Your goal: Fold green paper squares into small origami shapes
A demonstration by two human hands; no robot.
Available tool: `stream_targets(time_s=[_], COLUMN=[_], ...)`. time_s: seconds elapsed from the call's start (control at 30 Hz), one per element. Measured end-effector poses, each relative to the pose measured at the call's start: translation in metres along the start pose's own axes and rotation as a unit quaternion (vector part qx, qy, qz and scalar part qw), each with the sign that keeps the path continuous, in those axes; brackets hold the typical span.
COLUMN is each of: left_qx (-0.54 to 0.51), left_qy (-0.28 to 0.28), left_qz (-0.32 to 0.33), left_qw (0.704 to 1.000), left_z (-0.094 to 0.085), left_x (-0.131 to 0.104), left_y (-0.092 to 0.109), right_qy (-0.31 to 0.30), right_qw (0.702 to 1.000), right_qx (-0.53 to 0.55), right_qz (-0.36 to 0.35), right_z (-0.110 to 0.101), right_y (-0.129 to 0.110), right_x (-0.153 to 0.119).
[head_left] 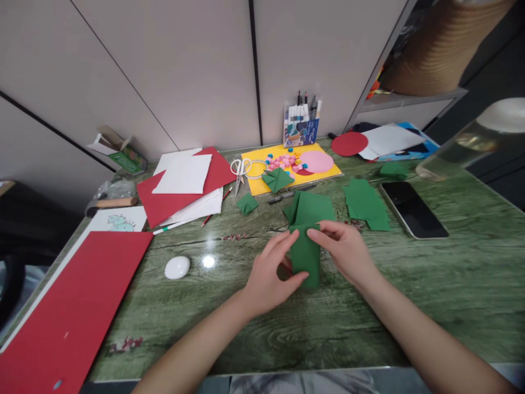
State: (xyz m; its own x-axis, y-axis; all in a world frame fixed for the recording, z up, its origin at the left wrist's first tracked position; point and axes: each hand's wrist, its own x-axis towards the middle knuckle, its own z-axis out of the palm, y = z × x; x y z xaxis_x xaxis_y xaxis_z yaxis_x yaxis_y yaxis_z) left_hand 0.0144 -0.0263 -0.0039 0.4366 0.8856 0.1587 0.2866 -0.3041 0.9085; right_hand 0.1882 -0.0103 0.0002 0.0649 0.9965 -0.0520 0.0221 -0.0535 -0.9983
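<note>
Between my hands is a narrow piece of green paper [305, 254], upright above the table's middle. My left hand [270, 273] grips its left side, with fingers at the upper edge and the thumb lower down. At the top right corner my right hand [342, 246] pinches the paper between thumb and fingers. Just behind lie larger folded green sheets [314, 207]. A small folded green piece [247, 204] and a bigger one [278, 179] sit further left, and a stack of green pieces [366, 205] lies to the right.
Scissors [239, 178], a black pen [292, 193] and a yellow sheet [258, 186] lie behind. A white oval object [177, 267] and red board [77, 295] are left; a phone [413, 209] and clear bottle [455, 153] stand or lie right.
</note>
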Motion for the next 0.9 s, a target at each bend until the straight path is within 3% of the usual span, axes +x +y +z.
stream_targets(time_s=[0.4,0.9], left_qx=[-0.004,-0.024], left_qy=[-0.004,-0.016], left_qz=[0.014,-0.006], left_qw=[1.000,1.000], left_z=[0.0011,0.0013], left_x=[0.0008,0.0022], left_y=[-0.0012,-0.0008], right_qy=[-0.050,-0.026], right_qw=[0.998,0.998], right_qx=[0.035,-0.048], right_qz=[0.027,0.013], right_z=[0.0016,0.0025], right_y=[-0.0036,-0.0059], right_x=[-0.0014,-0.0024])
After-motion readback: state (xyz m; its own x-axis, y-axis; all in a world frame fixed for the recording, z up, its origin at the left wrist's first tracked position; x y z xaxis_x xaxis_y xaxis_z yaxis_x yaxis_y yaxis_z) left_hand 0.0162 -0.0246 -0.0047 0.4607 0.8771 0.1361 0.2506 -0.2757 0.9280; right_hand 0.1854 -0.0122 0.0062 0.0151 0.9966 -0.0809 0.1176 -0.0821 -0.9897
